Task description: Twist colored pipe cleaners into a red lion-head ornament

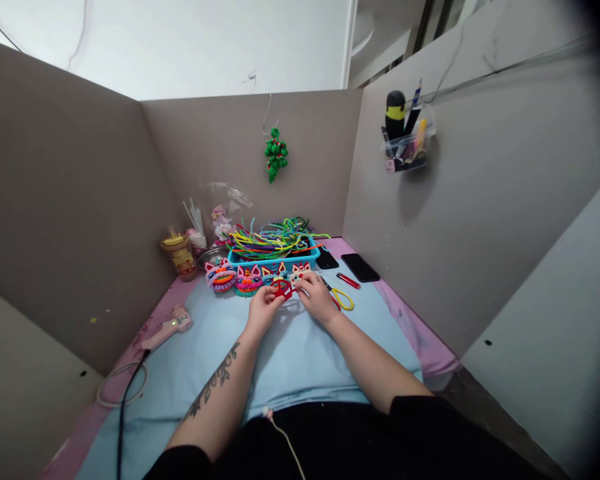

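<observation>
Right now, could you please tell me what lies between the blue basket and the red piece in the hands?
The row of fuzzy animal heads lies between the blue basket and the red piece, as the head view shows.

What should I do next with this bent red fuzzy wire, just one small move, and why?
I'd probably steady the bent red fuzzy wire with your left hand and gently bend its right end using your right hand. The looped part sits at your left fingertips, while a strand reaches toward your right fingers, so both hands look well placed.
</observation>
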The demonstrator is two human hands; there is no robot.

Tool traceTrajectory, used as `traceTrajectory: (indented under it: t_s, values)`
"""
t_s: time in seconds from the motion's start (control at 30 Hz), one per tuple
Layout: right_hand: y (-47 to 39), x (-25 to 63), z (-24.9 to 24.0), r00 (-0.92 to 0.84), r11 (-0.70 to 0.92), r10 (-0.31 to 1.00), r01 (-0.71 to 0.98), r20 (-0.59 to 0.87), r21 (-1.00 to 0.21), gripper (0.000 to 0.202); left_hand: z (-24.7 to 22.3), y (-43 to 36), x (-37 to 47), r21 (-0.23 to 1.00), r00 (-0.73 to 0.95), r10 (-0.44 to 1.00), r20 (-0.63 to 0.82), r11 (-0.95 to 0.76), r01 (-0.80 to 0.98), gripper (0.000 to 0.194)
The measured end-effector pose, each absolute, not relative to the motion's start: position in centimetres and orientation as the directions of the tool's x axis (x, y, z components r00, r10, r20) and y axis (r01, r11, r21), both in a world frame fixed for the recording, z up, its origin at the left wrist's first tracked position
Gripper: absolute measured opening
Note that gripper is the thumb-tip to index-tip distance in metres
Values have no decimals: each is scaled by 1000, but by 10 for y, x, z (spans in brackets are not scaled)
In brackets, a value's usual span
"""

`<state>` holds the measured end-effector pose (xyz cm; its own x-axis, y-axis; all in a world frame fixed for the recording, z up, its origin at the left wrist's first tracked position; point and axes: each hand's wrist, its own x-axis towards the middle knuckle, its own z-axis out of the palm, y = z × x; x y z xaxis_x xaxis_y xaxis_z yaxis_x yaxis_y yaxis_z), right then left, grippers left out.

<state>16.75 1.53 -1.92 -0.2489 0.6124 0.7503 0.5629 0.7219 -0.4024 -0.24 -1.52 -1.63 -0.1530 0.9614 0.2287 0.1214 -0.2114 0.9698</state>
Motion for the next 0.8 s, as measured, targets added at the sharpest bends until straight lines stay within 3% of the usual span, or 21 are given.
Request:
traceTrajectory:
  t_s: [0.43, 0.8]
  values:
    - [16, 164, -23, -233, 725, 640, 498, 733, -475, 14, -18, -15, -6, 961, -206, 950, 235, -194, 198, 23]
    - [15, 154, -28, -162, 640, 766, 288, 623, -712, 11, -20, -13, -4, 982, -167, 970, 176, -162, 93, 27]
